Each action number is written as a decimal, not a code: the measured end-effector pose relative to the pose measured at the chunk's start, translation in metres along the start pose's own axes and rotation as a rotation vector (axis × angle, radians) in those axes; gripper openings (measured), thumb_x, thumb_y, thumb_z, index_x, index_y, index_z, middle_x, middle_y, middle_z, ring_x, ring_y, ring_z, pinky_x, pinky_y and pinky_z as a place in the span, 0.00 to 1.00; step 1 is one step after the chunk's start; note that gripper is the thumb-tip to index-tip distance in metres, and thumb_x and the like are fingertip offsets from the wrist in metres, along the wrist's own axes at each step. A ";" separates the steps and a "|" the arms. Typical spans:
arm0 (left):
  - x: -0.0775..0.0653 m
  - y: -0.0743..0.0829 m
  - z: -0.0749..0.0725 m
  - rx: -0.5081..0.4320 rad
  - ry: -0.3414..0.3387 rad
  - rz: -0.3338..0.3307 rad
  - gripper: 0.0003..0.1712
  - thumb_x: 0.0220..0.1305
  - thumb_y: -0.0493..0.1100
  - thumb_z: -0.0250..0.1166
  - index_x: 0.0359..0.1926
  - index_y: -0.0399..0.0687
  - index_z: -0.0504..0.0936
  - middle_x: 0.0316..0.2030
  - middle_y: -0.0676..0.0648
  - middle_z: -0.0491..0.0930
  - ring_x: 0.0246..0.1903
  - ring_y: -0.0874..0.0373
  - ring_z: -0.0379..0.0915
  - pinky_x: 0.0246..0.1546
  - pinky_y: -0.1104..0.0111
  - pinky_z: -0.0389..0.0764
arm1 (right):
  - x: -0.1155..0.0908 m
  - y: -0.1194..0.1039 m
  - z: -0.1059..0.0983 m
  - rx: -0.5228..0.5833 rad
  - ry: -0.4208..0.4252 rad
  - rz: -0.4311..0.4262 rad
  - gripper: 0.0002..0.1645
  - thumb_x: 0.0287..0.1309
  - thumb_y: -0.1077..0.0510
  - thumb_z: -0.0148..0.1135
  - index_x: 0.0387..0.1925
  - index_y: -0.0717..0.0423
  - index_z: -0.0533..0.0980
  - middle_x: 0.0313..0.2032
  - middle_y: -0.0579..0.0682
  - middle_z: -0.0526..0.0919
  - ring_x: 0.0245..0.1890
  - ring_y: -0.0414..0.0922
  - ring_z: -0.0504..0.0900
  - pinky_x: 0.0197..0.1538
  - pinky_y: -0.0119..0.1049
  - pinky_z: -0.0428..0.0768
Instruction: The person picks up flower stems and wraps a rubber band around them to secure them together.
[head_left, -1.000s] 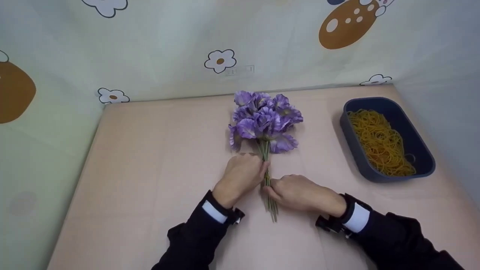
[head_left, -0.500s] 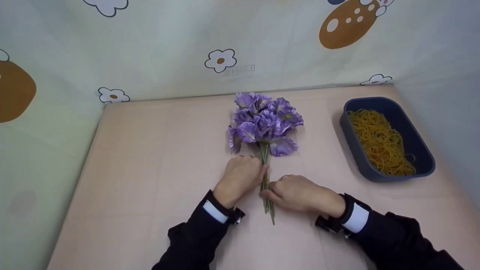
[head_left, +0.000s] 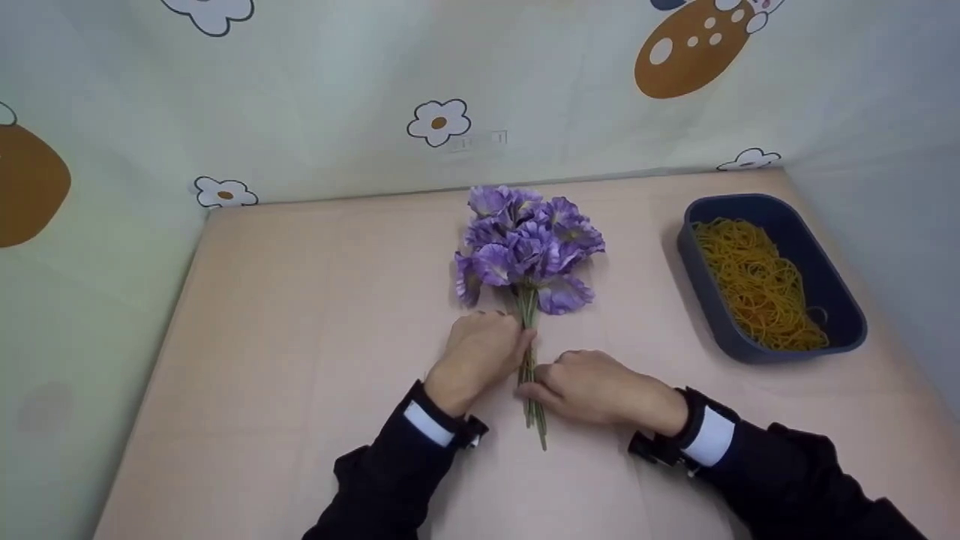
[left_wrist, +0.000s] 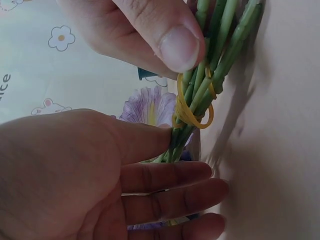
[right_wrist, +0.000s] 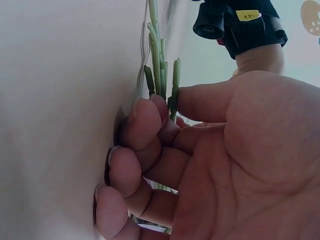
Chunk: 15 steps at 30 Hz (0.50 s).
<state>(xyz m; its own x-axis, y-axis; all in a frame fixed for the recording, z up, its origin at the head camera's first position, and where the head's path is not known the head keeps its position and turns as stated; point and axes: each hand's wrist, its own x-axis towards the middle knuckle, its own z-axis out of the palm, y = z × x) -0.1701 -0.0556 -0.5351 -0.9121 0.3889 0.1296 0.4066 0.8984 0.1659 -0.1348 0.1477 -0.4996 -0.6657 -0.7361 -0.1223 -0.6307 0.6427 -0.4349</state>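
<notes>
A bunch of purple artificial flowers [head_left: 531, 240] lies on the table, blossoms away from me, green stems [head_left: 527, 304] towards me. My left hand [head_left: 478, 352] pinches the stems between thumb and fingers below the blossoms. Lower down, my right hand [head_left: 600, 386] grips them near the cut ends, its thumb across them. Between the hands, a yellow rubber band [left_wrist: 187, 114] is looped around the stems in the left wrist view, part of it standing off as a loose loop. The right wrist view shows stem ends [right_wrist: 156, 65] sticking out past my right thumb and curled fingers.
To the right stands a dark blue tub [head_left: 701, 274] holding a heap of yellow rubber bands [head_left: 757, 285]. A patterned cloth wall [head_left: 322, 112] rises along the table's [head_left: 262, 322] back edge, with more cloth at both sides.
The stem ends have swung slightly left, and my right thumb has shifted left across the stems. The blossoms have slid a little towards me. My left hand stays nearly in place.
</notes>
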 end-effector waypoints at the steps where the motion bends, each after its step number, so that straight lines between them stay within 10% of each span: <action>1: 0.000 -0.001 0.000 -0.004 0.002 0.003 0.30 0.84 0.63 0.61 0.27 0.51 0.87 0.26 0.47 0.89 0.27 0.46 0.88 0.27 0.54 0.88 | 0.001 0.000 0.000 0.006 -0.008 0.012 0.33 0.87 0.33 0.50 0.24 0.43 0.75 0.18 0.40 0.70 0.24 0.44 0.83 0.32 0.50 0.81; 8: 0.000 -0.015 0.009 -0.031 0.011 0.007 0.32 0.84 0.66 0.60 0.26 0.53 0.85 0.27 0.47 0.88 0.25 0.48 0.87 0.25 0.53 0.87 | -0.001 0.020 0.010 -0.028 0.002 0.008 0.28 0.86 0.30 0.51 0.30 0.39 0.77 0.20 0.36 0.70 0.24 0.36 0.76 0.30 0.41 0.75; 11: -0.004 -0.027 0.008 -0.034 0.033 0.007 0.30 0.83 0.68 0.60 0.32 0.52 0.86 0.28 0.47 0.88 0.25 0.48 0.86 0.24 0.54 0.86 | -0.010 0.006 -0.016 -0.028 0.030 0.002 0.25 0.87 0.36 0.55 0.33 0.45 0.78 0.22 0.40 0.74 0.23 0.37 0.73 0.29 0.40 0.72; 15: -0.021 -0.035 -0.027 -0.057 0.140 0.007 0.24 0.82 0.62 0.65 0.44 0.46 0.88 0.30 0.45 0.89 0.26 0.46 0.86 0.24 0.50 0.85 | -0.020 -0.015 -0.055 -0.043 0.075 0.051 0.18 0.86 0.46 0.59 0.40 0.51 0.83 0.29 0.44 0.86 0.28 0.39 0.81 0.35 0.44 0.83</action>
